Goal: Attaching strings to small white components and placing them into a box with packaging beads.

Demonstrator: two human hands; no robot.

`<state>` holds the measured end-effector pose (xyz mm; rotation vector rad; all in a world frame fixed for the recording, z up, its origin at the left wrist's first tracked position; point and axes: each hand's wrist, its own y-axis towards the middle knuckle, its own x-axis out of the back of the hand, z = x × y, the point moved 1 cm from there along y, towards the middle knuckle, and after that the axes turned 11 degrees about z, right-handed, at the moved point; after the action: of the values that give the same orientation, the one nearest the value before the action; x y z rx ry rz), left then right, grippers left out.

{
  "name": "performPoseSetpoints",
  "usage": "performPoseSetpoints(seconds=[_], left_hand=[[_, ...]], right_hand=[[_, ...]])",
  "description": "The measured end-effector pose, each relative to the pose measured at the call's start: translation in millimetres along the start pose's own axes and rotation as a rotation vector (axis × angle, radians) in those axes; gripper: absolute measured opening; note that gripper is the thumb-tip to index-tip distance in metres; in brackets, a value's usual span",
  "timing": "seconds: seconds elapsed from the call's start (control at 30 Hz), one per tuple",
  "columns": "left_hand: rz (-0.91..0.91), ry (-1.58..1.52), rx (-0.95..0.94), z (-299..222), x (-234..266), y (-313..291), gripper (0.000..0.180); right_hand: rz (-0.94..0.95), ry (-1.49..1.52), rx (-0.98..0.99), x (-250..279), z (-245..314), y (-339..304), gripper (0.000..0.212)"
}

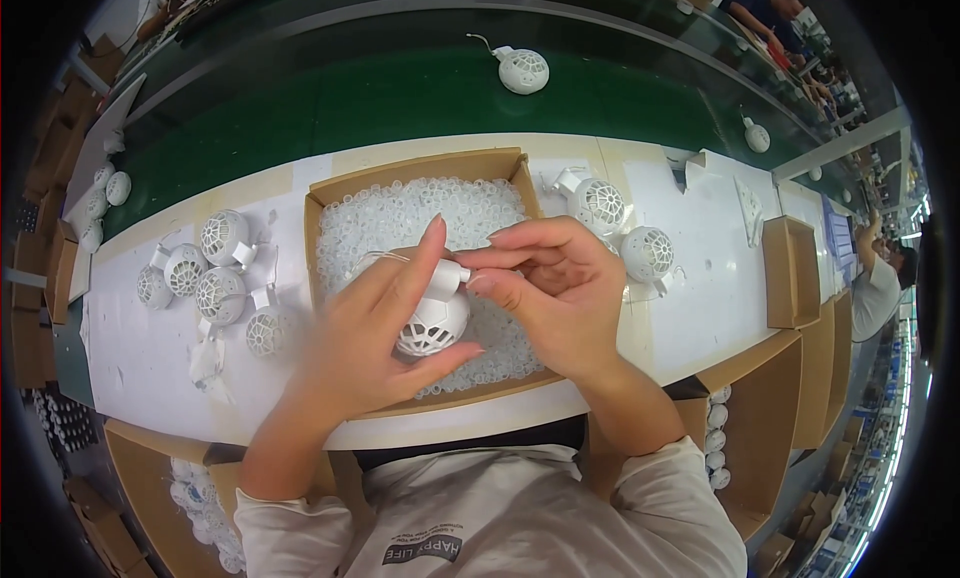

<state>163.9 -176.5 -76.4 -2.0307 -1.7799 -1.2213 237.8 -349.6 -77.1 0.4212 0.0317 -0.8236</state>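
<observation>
My left hand (362, 330) grips a white openwork ball (436, 324) with a square neck, above the middle of the table. A thin wire loops out near the fingers of that hand. At the neck's end, the thumb and fingertips of my right hand (570, 303) are pinched together; whatever is between them is too small to make out. Beneath both hands is a shallow cardboard box (420, 165) filled with small clear plastic rings (430, 203).
Several similar balls (220, 296) lie left of the box, and more (648, 254) lie to its right. Beyond the table runs a green conveyor belt (400, 98) carrying another ball (523, 70). Cardboard cartons (760, 428) with balls flank me. A co-worker (765, 23) stands far right.
</observation>
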Motion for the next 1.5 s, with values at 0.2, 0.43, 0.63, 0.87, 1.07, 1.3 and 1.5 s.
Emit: performPoseSetpoints(seconds=[0.2,0.43,0.63,0.87,1.07,1.3,1.5], left_hand=[[0.072,-0.006,0.011,2,4,-2,0.094],[0.096,-0.407,0.069,4,-1,-2,0.092],[0.111,0.088,0.156,-17,2,0,0.086],[0.378,0.051,0.312,-42,54,-20,0.081],[0.332,0.184,1.138,-85,160,-147,0.083],[0.14,0.76,0.965,-72,188,-207,0.074],[0.203,0.181,0.688,41,146,-13,0.05]], right_hand=[[0.019,0.028,0.086,0,-9,-3,0.028],[0.221,-0.616,0.3,9,0,0,0.03],[0.121,-0.85,0.319,0,4,4,0.038],[0.122,-0.519,0.031,-9,2,2,0.032],[0.336,-1.236,0.064,-3,-23,-9,0.016],[0.347,-1.332,0.102,-5,-22,-7,0.011],[0.281,-1.274,0.113,9,-34,-5,0.007]])
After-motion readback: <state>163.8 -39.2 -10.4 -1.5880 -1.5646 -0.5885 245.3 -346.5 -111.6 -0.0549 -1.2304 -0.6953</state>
